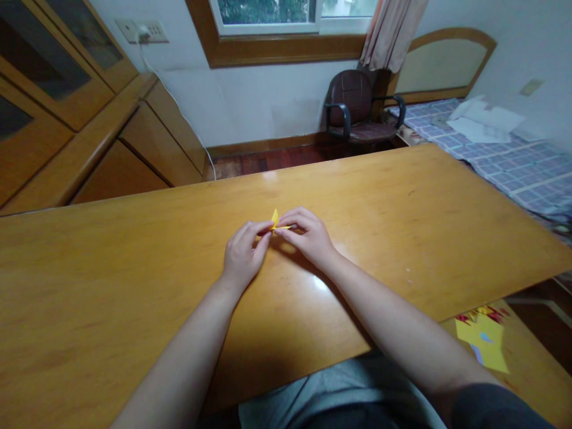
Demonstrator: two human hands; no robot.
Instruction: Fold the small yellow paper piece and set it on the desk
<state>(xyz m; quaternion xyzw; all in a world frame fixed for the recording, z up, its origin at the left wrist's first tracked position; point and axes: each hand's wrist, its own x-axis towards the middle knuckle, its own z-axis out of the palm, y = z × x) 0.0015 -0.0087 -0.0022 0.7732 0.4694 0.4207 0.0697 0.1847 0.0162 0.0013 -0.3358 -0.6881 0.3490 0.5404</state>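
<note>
I see both hands meeting near the middle of the desk (134, 286), a little toward its far edge. The left hand (243, 250) has its fingertips pinched on one end of a small folded yellow paper (276, 219); the right hand (308, 238) pinches the other end — thumb and forefinger closed on it, the rest of the fingers curled. The paper sits between the two sets of fingertips, one pointed flap standing up, just above or touching the desk; I cannot tell which. Both forearms reach in from the near edge.

Past the near right corner, lower down, lies a sheet (485, 342) of yellow with red marks. Beyond the far edge stands a chair (353, 107) — beside it a bed (513, 161) with white papers (482, 119) on it.
</note>
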